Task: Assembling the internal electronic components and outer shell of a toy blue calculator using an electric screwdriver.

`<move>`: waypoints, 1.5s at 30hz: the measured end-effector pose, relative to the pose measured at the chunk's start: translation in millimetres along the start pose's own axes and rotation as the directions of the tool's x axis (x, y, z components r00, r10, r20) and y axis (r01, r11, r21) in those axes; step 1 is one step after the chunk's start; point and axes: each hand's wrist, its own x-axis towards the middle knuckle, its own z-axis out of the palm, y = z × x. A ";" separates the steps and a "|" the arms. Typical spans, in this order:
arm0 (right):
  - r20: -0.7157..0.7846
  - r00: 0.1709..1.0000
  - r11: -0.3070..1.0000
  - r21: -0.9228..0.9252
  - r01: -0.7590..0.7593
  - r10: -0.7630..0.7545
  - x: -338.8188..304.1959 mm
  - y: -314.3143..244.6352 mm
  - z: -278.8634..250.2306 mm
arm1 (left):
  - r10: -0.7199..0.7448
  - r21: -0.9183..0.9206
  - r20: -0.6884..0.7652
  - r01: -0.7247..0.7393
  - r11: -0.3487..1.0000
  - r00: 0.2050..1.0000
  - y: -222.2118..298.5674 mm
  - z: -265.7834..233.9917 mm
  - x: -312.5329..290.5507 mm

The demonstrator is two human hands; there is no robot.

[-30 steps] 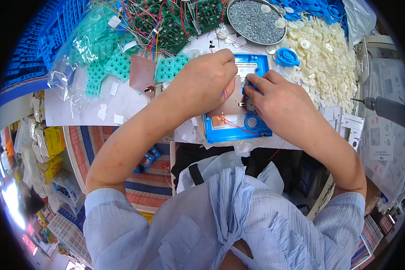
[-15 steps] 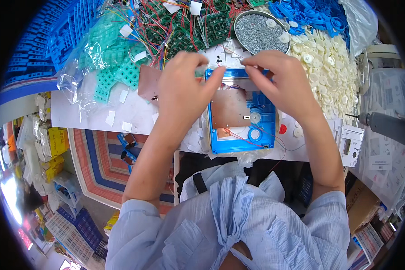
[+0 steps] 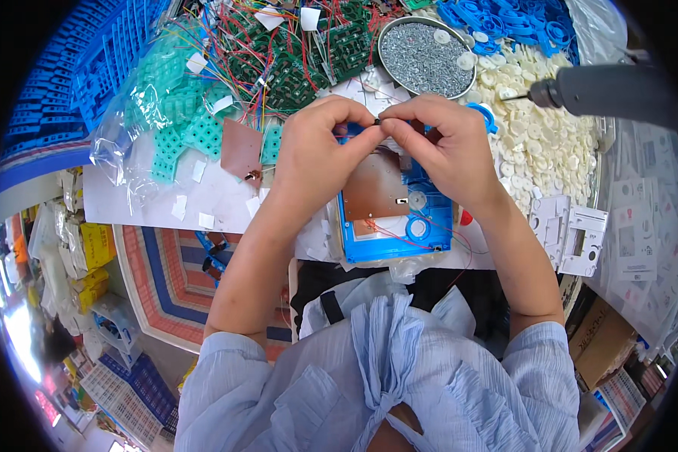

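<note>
The fingertips of my left hand (image 3: 316, 151) and my right hand (image 3: 452, 151) meet above the far edge of a blue plastic housing (image 3: 399, 249). Between them is a small black part (image 3: 377, 121), pinched by both hands; its kind is too small to make out. A brown circuit board (image 3: 369, 184) lies in the housing, with thin red wires running over its lower part. My fingers hide the housing's far edge. Left of my left hand lies another brown board (image 3: 241, 147).
Green circuit boards (image 3: 286, 75) with coloured wires pile up at the back, beside a round tray rim (image 3: 381, 53) around screws. Cream discs (image 3: 557, 143) heap on the right, with a dark electric screwdriver (image 3: 603, 90) above them. Teal foam pieces (image 3: 177, 143) lie left; white plastic parts (image 3: 580, 239) lie right.
Both hands have come together over the housing's far edge, and the small black part is now between their fingertips. The screwdriver has swung farther back, over the cream discs.
</note>
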 end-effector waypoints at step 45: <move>-0.558 0.816 0.595 -0.608 -0.525 0.150 360.7 183.8 -87.8 | 0.334 0.103 0.093 -0.342 0.934 0.938 -11.7 9.1 -40.6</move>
